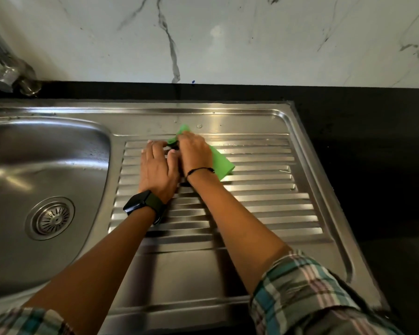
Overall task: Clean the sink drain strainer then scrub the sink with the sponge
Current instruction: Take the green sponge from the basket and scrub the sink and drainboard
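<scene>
My right hand lies on a flat green sponge pad on the ribbed drainboard, its fingers curled over the pad's far end. Beside it my left hand rests on the ribs with fingers stretched forward. A small dark object shows between the two hands and is mostly hidden; my left fingertips touch it. The round metal drain strainer sits in the drain of the steel sink basin at the left, apart from both hands.
A chrome tap base stands at the back left. Black countertop borders the sink at the right and back, below a white marble wall. A few water drops lie on the flat strip behind the ribs.
</scene>
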The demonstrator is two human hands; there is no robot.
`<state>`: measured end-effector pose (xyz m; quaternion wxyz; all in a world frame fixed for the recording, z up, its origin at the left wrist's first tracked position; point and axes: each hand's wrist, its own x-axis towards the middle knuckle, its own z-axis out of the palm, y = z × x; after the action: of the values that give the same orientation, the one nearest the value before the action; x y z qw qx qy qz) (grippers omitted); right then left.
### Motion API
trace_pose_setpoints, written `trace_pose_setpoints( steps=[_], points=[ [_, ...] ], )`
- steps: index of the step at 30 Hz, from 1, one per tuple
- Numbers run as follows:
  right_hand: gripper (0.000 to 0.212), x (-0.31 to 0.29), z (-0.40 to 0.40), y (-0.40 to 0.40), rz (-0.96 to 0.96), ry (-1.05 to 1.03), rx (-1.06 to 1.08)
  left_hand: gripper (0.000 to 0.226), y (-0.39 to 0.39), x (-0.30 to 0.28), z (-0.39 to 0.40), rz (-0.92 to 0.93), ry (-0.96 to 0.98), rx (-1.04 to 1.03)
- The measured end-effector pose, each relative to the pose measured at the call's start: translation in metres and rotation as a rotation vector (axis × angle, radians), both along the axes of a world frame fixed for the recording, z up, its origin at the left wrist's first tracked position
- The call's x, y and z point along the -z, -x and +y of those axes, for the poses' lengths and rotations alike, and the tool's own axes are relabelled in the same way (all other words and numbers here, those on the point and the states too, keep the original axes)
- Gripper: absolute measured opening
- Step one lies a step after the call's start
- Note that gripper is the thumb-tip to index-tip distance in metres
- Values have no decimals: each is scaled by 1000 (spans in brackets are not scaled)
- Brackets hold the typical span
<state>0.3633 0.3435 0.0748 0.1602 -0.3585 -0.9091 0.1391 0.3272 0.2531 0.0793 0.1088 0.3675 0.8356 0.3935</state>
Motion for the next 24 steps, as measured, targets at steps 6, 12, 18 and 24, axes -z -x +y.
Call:
trace_pose_setpoints(
  steps=[6, 12, 18, 24],
  points=[
    [19, -23, 15, 10, 720, 755, 253, 44, -2, -1, -2, -6, -1, -36],
    [29, -62, 56, -7, 1628, 1426, 224, 44, -1, -2, -1, -5, 11, -29],
    [4, -47, 70, -58, 1384, 1194, 276, 38, 1, 0, -3, -25, 22, 1],
    [13, -15, 72, -149, 494, 502, 189, 37, 2, 3, -2, -23, 39, 23]
  ],
)
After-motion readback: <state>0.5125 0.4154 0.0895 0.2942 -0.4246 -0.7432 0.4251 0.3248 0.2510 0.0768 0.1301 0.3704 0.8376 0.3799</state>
